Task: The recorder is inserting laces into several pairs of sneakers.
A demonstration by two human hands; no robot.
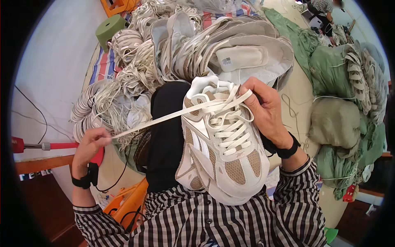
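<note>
On my lap rests a beige and white sneaker upper (245, 164) with tan mesh patches, its toe toward me; another upper seems to lie beneath it. A flat cream shoelace (160, 120) criss-crosses its front. One length of the lace runs out taut to the left, and my left hand (91, 145) pinches its far end. My right hand (265, 107) is closed at the upper's collar, with thumb and fingers pinching a loop of lace near the top eyelets. Its lower fingers are partly hidden behind the upper.
Stacked sneaker uppers (251, 53) fan out beyond my knees. Bundled uppers and laces (131, 70) heap at the left, near a green stool (111, 29). Green sacks (335, 123) stand along the right. An orange plastic stool (129, 201) sits by my left side. Another person (323, 12) is at the far right.
</note>
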